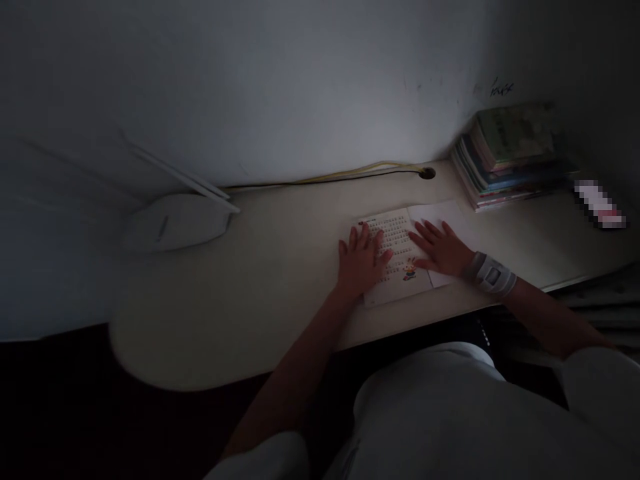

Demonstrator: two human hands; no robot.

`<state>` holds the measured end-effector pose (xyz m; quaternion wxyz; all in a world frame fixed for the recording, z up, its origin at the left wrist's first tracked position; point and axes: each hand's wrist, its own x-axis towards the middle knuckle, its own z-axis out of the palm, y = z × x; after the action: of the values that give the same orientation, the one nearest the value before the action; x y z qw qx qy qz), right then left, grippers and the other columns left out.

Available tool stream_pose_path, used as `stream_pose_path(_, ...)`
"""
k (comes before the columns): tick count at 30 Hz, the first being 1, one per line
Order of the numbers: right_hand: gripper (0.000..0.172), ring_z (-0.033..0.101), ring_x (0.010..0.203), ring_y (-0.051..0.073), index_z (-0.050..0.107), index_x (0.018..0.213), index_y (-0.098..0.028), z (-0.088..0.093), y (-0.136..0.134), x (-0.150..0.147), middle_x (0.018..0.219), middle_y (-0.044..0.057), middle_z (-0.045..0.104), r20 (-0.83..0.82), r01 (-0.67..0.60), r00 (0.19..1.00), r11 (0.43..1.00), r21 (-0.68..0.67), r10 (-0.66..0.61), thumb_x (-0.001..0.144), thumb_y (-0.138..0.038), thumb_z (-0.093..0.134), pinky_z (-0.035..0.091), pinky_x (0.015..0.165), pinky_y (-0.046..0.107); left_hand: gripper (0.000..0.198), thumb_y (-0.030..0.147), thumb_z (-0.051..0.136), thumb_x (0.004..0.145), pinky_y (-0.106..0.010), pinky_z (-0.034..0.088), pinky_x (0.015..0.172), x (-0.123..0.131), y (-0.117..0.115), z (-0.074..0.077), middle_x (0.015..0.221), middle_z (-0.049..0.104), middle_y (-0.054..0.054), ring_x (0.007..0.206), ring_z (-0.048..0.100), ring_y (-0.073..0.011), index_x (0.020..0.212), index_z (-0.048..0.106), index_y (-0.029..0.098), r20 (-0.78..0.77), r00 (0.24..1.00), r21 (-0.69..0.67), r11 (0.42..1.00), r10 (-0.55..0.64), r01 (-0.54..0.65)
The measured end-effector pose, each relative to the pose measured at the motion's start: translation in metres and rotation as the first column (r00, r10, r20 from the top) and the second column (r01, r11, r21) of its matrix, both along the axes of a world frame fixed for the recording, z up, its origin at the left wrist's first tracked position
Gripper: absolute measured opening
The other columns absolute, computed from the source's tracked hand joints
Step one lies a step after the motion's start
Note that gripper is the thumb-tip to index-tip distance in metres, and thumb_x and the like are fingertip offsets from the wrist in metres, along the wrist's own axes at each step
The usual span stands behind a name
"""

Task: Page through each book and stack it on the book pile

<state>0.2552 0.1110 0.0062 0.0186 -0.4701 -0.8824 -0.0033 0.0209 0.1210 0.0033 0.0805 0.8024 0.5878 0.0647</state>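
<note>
An open book point(400, 291) lies flat near the front edge of the desk, with printed lines and a small cartoon figure on its left page. My left hand point(360, 263) rests on the left side of that page, fingers spread. Across the fold, my right hand point(443, 250) is laid flat with its fingers apart, the fingertips reaching over the middle of the book. A wristband with a square face point(494, 275) is on my right wrist. Both hands hold nothing and hide parts of the pages.
A stack of books point(510, 153) stands at the back right, beside a phone-like object point(600, 204) blurred by pixels. On the left is a white lamp-like stand point(183, 223). Yellow and black cables point(340, 175) run along the wall to a round hole point(427, 173) in the desk point(225, 313).
</note>
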Motion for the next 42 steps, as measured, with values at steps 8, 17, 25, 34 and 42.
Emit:
stream_pose_path(8, 0.072, 0.022, 0.140, 0.033, 0.026, 0.147, -0.017, -0.003, 0.002, 0.004, 0.153, 0.014, 0.022, -0.006, -0.029, 1.000, 0.999, -0.017, 0.029, 0.090, -0.061, 0.028, 0.020, 0.107, 0.059, 0.061, 0.054, 0.030, 0.091, -0.059, 0.017, 0.110, -0.001, 0.000, 0.001, 0.154, 0.024, -0.010, 0.142, 0.016, -0.0359, 0.144, 0.034, 0.023, -0.006, 1.000, -0.024, 1.000, 0.011, -0.011)
stream_pose_path(17, 0.068, 0.027, 0.138, 0.032, 0.030, 0.145, -0.016, -0.006, -0.006, 0.003, 0.152, 0.015, 0.025, -0.024, 0.037, 0.999, 0.999, 0.033, -0.037, 0.091, -0.058, 0.029, 0.024, 0.107, 0.055, 0.064, 0.048, 0.041, 0.089, -0.049, 0.026, 0.111, -0.005, 0.004, -0.009, 0.150, 0.032, -0.016, 0.139, 0.028, -0.0311, 0.144, 0.030, 0.016, 0.309, 0.938, -0.022, 0.987, 0.159, -0.161)
stream_pose_path(25, 0.069, 0.028, 0.137, 0.033, 0.031, 0.145, -0.012, -0.014, -0.011, 0.000, 0.151, 0.018, 0.028, -0.051, 0.053, 0.997, 0.995, 0.085, -0.049, 0.093, -0.058, 0.024, 0.025, 0.107, 0.055, 0.036, 0.029, 0.039, 0.088, -0.035, 0.052, 0.088, -0.021, 0.027, 0.025, 0.104, 0.068, -0.013, 0.102, 0.065, -0.0206, 0.115, 0.056, 0.014, 0.760, 0.207, -0.595, 0.788, 0.616, -0.159)
stream_pose_path(34, 0.069, 0.029, 0.137, 0.033, 0.042, 0.139, -0.014, -0.020, -0.015, -0.015, 0.148, 0.017, 0.035, -0.316, 0.111, 0.944, 0.994, 0.021, -0.099, 0.089, -0.062, 0.032, 0.020, 0.110, 0.056, 0.045, 0.055, 0.059, 0.074, -0.035, 0.052, 0.073, -0.022, 0.023, 0.053, 0.089, 0.072, -0.010, 0.084, 0.068, -0.0231, 0.094, 0.068, 0.015, 0.776, 0.371, -0.577, 0.812, 0.510, 0.090)
stream_pose_path(42, 0.073, 0.051, 0.122, 0.022, 0.036, 0.138, -0.023, 0.007, 0.019, 0.043, 0.140, 0.015, 0.047, -0.905, 0.312, 0.158, 0.889, -0.334, -0.396, 0.091, -0.058, -0.008, 0.051, 0.085, 0.046, 0.070, 0.063, 0.019, 0.090, -0.039, 0.041, 0.100, 0.061, -0.005, 0.067, 0.129, 0.058, -0.014, 0.120, 0.053, -0.0240, 0.128, 0.052, 0.014, 0.796, 0.602, -0.184, 0.919, -0.069, 0.349)
